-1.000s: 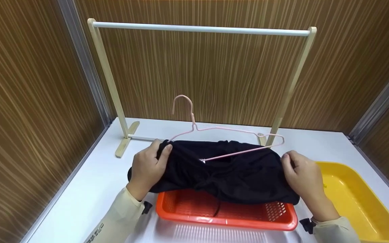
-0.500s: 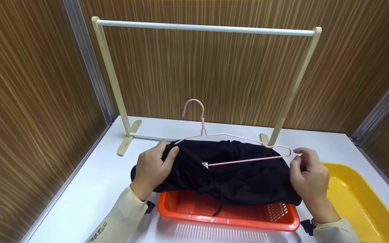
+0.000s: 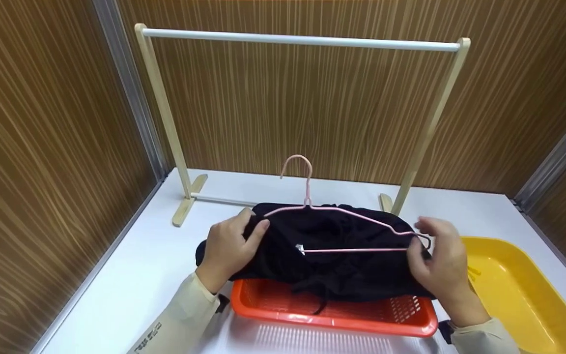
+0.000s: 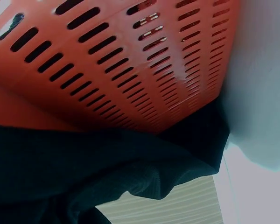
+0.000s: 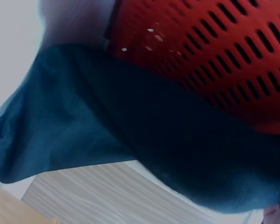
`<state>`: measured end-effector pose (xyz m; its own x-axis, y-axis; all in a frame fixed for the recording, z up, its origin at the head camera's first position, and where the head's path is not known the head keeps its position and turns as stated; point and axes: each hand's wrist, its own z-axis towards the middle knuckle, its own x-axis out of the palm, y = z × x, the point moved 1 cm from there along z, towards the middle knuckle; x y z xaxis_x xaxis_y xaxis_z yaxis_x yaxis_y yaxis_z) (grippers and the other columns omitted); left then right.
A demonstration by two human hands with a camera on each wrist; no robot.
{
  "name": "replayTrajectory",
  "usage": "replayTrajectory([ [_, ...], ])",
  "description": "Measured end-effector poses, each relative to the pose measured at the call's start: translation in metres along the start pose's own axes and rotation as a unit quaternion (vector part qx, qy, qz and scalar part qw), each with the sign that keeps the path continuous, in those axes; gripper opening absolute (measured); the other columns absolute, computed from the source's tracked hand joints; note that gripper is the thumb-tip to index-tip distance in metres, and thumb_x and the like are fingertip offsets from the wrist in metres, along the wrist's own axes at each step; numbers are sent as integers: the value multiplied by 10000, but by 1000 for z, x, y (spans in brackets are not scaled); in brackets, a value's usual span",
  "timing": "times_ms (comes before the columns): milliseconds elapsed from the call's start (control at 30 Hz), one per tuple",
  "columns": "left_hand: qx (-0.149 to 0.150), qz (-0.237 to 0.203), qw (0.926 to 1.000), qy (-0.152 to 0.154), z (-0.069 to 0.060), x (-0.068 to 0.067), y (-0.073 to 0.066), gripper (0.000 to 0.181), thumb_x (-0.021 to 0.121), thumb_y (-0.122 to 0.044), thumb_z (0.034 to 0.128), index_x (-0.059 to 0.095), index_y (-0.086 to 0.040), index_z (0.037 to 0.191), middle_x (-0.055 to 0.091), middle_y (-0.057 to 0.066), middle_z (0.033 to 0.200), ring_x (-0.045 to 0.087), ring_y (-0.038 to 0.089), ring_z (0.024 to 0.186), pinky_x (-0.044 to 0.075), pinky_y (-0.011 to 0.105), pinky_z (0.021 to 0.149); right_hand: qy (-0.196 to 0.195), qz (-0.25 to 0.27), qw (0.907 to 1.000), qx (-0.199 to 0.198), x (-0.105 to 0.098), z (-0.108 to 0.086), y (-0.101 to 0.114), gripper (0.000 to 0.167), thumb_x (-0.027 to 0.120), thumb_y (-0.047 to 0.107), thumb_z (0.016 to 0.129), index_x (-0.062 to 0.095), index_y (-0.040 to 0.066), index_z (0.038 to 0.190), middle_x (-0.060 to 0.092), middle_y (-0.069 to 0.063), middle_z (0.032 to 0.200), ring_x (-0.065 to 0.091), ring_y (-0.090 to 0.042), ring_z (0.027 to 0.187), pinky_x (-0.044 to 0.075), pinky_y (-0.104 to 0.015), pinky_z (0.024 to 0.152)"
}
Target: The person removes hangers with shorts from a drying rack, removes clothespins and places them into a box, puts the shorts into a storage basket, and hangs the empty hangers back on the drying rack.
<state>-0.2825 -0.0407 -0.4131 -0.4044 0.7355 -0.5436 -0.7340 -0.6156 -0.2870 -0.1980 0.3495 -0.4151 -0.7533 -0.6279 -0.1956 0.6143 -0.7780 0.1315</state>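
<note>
A black drawstring garment (image 3: 361, 275) is held spread above a red basket (image 3: 307, 317), its gathered opening upward and a cord dangling in front. My left hand (image 3: 229, 246) grips its left edge, thumb in front. A pink clothes hanger (image 3: 307, 196) lies across the opening, hook up; its left end disappears into the cloth by that hand. At the hanger's right end, my right hand (image 3: 442, 255) has thumb and fingers around the tip, beside the garment's right edge. Both wrist views show mostly draped cloth (image 4: 74, 163) and the slotted basket wall (image 5: 224, 70), not the fingers.
Behind the hands stands a drying rack with wooden legs (image 3: 162, 103) and a white top rail (image 3: 297, 39). A yellow tray (image 3: 519, 290) sits at the right on the white table (image 3: 130, 265). Wood-patterned panels enclose the back and sides.
The hanger has shifted right and down, lower against the garment's opening. My right hand left the garment's edge, then moved inward to the hanger's right end. My left hand keeps its grip.
</note>
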Motion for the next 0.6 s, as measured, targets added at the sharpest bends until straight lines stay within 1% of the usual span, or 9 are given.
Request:
replayTrajectory([
  [67,33,-5,10000,-7,0,1,1,257,673,-328,993,590,-117,871,519,-36,612,580,163,537,426,308,501,234,-95,9993,-275,3,-2,2,367,556,201,906,636,-111,1084,660,-214,922,593,-371,840,385,-181,1007],
  [100,49,0,10000,-15,0,2,1,255,674,-330,992,593,-118,873,529,-35,616,586,163,541,432,311,502,367,-123,9986,-349,4,-3,3,370,552,218,919,645,-101,1082,665,-209,932,596,-376,850,377,-182,1022],
  [133,65,14,10000,-32,0,3,1,256,675,-333,991,595,-120,873,536,-34,620,591,166,542,436,314,502,495,-160,9978,-405,4,-3,3,374,545,236,934,651,-90,1082,671,-201,943,599,-372,855,371,-178,1027],
  [233,121,75,9999,-38,0,5,2,266,671,-348,992,592,-125,870,527,-37,614,586,162,536,429,308,495,853,-270,9951,-412,5,-4,2,372,545,266,961,670,-59,1092,680,-182,977,616,-335,857,377,-159,1009],
  [333,188,142,9997,-60,-1,7,2,281,676,-355,985,581,-123,858,496,-42,599,556,155,515,399,296,484,1168,-312,9922,-304,5,-4,1,346,565,266,959,684,-31,1091,681,-151,979,639,-283,851,427,-184,945],
  [433,276,194,9994,-102,-4,9,2,284,683,-352,977,577,-118,855,480,-45,593,537,146,504,378,285,478,1490,-324,9882,-143,5,-5,0,269,609,215,924,693,11,1076,676,-87,967,671,-211,843,489,-222,845],
  [533,356,273,9989,-145,-6,11,1,285,686,-349,974,573,-116,855,478,-45,589,530,147,495,364,285,471,1680,-305,9853,-42,4,-5,0,203,662,145,879,697,48,1054,668,-18,955,698,-139,803,528,-224,733],
  [600,389,344,9985,-166,-6,12,1,286,683,-351,975,571,-117,854,477,-45,585,525,149,488,356,284,468,1748,-306,9841,-39,5,-5,0,192,698,104,857,697,61,1045,667,7,953,701,-114,774,538,-222,688],
])
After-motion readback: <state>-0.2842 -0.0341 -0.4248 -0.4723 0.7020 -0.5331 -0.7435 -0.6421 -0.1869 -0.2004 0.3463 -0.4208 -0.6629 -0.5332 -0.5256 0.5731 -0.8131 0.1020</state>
